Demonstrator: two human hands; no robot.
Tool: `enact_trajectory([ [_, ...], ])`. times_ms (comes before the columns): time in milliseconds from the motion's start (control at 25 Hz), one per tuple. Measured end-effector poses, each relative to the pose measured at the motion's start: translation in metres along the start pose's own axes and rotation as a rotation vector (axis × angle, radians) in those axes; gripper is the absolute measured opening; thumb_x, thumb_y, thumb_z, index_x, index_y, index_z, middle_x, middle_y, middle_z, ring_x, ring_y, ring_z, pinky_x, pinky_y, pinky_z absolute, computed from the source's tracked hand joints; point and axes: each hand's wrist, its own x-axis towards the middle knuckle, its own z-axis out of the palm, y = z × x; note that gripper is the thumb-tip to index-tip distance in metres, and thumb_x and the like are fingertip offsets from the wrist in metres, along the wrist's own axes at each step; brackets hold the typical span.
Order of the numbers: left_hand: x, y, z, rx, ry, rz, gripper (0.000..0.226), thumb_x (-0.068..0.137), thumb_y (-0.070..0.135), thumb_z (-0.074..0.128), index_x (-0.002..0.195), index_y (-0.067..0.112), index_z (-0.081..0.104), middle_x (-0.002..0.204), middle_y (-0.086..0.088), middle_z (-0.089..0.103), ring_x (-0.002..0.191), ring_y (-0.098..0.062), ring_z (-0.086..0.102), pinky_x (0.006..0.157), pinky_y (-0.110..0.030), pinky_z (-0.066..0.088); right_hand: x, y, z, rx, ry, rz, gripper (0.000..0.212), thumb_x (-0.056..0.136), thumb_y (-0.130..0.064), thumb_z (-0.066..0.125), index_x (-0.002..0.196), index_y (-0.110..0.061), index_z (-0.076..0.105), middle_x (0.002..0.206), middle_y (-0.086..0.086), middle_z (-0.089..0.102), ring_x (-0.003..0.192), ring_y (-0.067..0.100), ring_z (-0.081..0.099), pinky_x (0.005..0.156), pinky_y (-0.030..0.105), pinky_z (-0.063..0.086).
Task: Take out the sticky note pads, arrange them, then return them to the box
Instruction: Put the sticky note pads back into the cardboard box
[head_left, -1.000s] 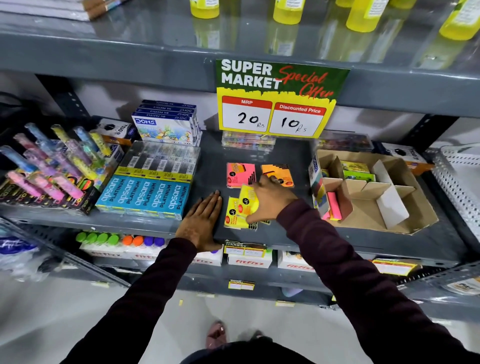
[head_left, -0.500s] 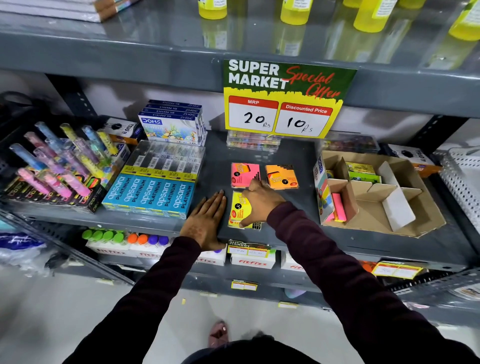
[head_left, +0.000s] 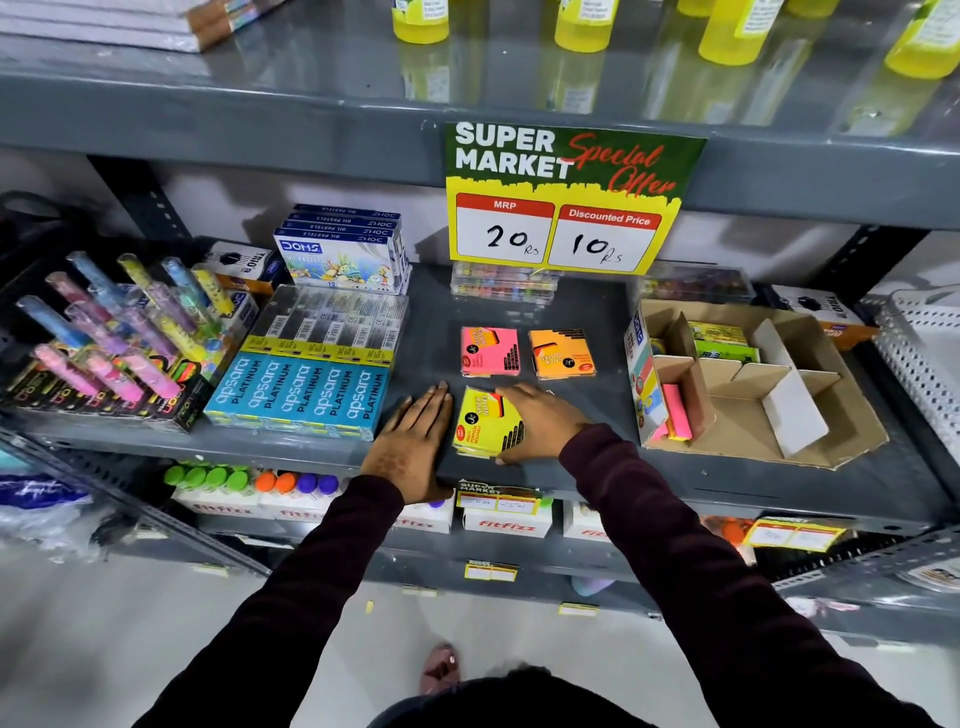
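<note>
Three sticky note pads lie on the grey shelf (head_left: 571, 473): a pink pad (head_left: 490, 351) and an orange pad (head_left: 561, 353) side by side at the back, and a yellow pad (head_left: 480, 423) in front of the pink one. My right hand (head_left: 540, 423) grips the yellow pad's right side, fingers over its top edge. My left hand (head_left: 413, 441) rests flat and empty on the shelf just left of that pad. The open cardboard box (head_left: 810, 441) with dividers stands at the right; a pink pad (head_left: 678, 410) and green pads (head_left: 724, 345) remain inside.
Blue Apsara pencil boxes (head_left: 306, 389) lie directly left of my left hand. Highlighter packs (head_left: 104, 338) fill the far left, crayon boxes (head_left: 340, 252) the back. A price sign (head_left: 563, 197) hangs above. Clear cases (head_left: 501, 283) sit behind the pads.
The yellow pad, held tilted in my right hand a second ago, has been laid flat on the shelf. My right hand slid to its right side. My left hand has stayed put.
</note>
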Motion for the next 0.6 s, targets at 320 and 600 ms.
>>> enact_trajectory([
  [320,0.001,0.001,0.001,0.081,0.000,0.010,0.121,0.063,0.066,0.063,0.143,0.001,0.000,0.155,-0.014,0.000,0.141,-0.024,0.000,0.114,-0.040,0.002,-0.004,0.010,0.004,0.112,0.012,-0.004,0.108,0.067,-0.039,0.081,0.150,-0.011,0.017,0.158,0.009,0.022,0.145,0.025,0.024,0.118,0.035,0.022],
  [600,0.000,0.002,0.000,0.057,-0.001,-0.005,0.121,0.063,0.068,0.060,0.144,0.004,-0.003,0.155,-0.011,-0.004,0.141,-0.022,-0.003,0.115,-0.039,0.001,-0.011,0.020,0.019,0.182,0.126,0.082,0.105,0.067,-0.048,0.078,0.149,-0.016,0.021,0.157,0.008,0.025,0.146,0.026,0.019,0.119,0.037,0.021],
])
